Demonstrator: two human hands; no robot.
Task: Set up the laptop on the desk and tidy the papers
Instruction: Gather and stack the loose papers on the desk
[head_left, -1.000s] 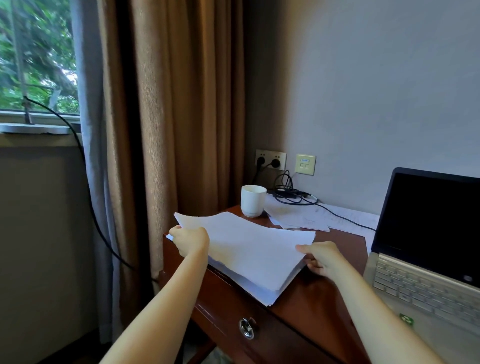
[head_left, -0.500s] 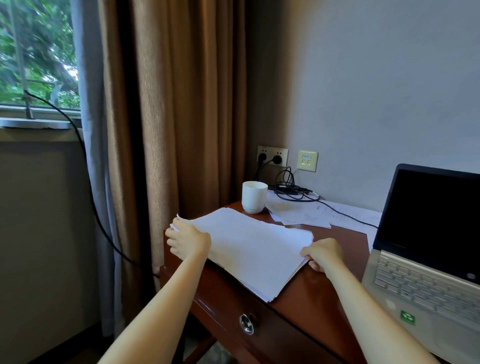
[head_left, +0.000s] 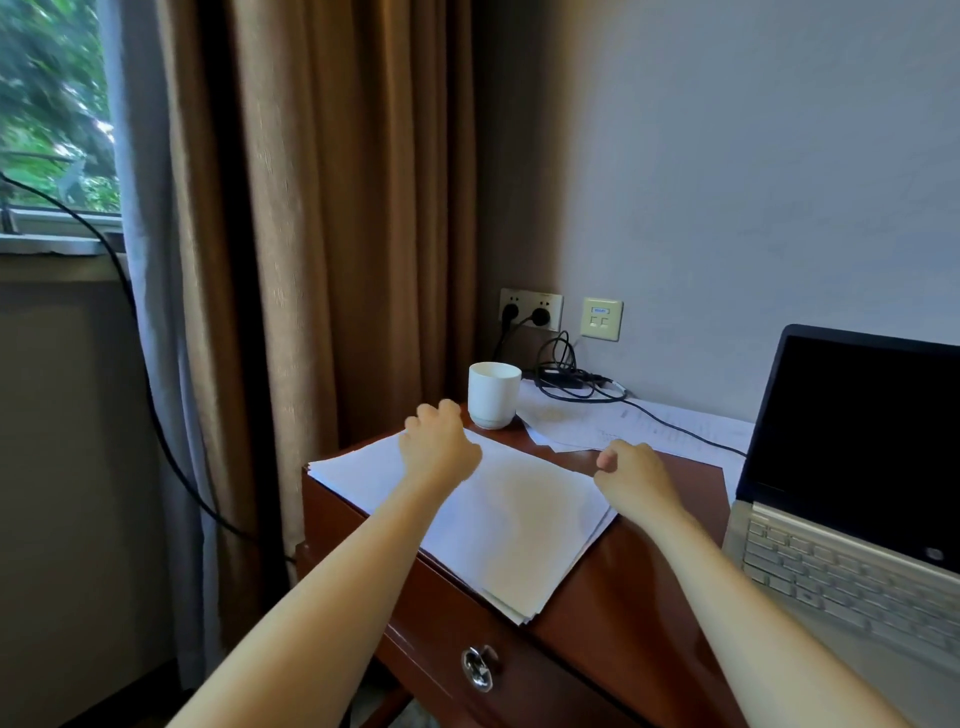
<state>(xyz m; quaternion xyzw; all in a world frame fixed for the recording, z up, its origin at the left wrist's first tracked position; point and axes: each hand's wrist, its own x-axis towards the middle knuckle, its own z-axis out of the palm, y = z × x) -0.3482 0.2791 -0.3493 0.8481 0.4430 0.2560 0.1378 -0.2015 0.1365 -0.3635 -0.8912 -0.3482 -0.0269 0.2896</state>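
Note:
A stack of white papers lies flat on the left end of the wooden desk, one corner reaching the front edge. My left hand hovers over the stack's far edge, fingers loosely curled, holding nothing. My right hand is above the stack's right corner, also loosely curled and empty. More loose sheets are spread at the back of the desk by the wall. The silver laptop stands open at the right with a dark screen.
A white cup stands behind the stack, close to my left hand. A black cable runs from the wall sockets across the loose sheets to the laptop. Brown curtains hang at the left. The desk drawer has a metal pull.
Both hands let go of the paper stack, which now lies flat on the desk. The hands lifted and moved forward toward the back of the desk.

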